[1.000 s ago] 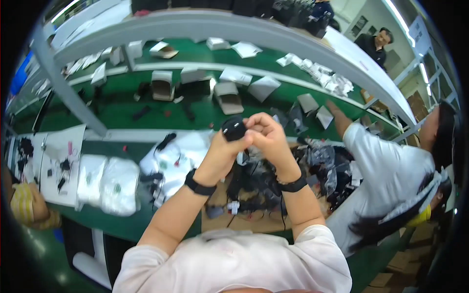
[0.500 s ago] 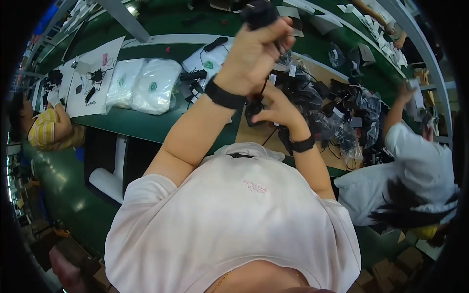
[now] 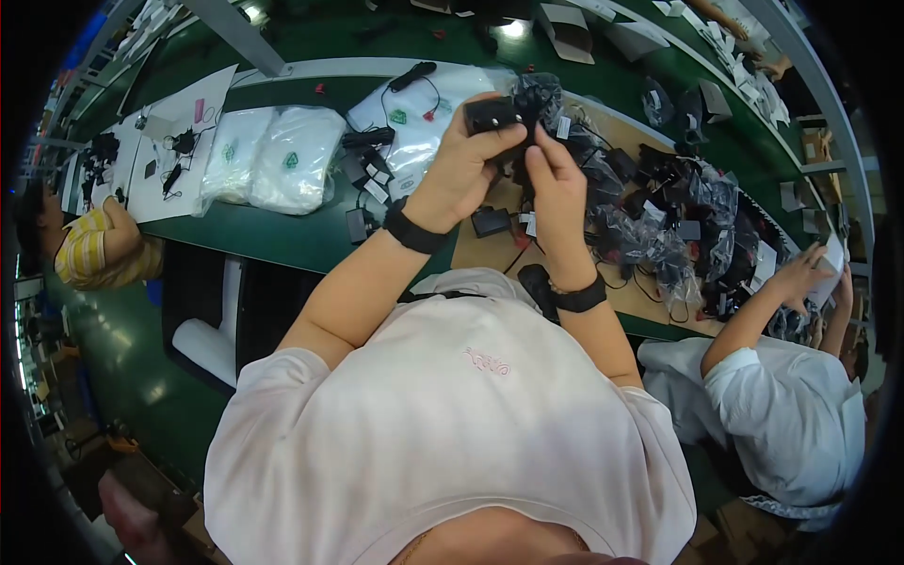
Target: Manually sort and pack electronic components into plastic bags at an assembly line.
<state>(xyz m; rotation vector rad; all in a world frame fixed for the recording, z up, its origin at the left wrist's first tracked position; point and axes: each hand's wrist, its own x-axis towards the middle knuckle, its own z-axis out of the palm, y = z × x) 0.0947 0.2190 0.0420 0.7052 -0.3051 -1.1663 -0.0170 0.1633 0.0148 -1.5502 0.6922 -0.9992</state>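
My left hand (image 3: pixel 455 174) is closed around a black power adapter (image 3: pixel 492 116), with small bright spots on its face. Beside it, my right hand (image 3: pixel 562 193) pinches a dark cable (image 3: pixel 527 137) between thumb and fingers; the fingers partly hide it. Both hands are close together above the table's brown board. Below them another black adapter (image 3: pixel 490 222) lies on the board. To the right spreads a heap of black adapters and cables (image 3: pixel 650 212), several in clear plastic bags.
Clear-bagged white packs (image 3: pixel 297 160) lie left on the green table (image 3: pixel 254 243), near loose adapters (image 3: pixel 363 184). An open carton (image 3: pixel 567 36) stands at the far side. A co-worker in a pale shirt (image 3: pixel 796 405) handles a white box (image 3: pixel 829 259) at right; another in yellow stripes (image 3: pixel 99 250) is far left.
My left hand has come down with the black adapter, and my right hand has risen to meet it. The co-worker at right has lowered an arm and now has both hands at the white box.
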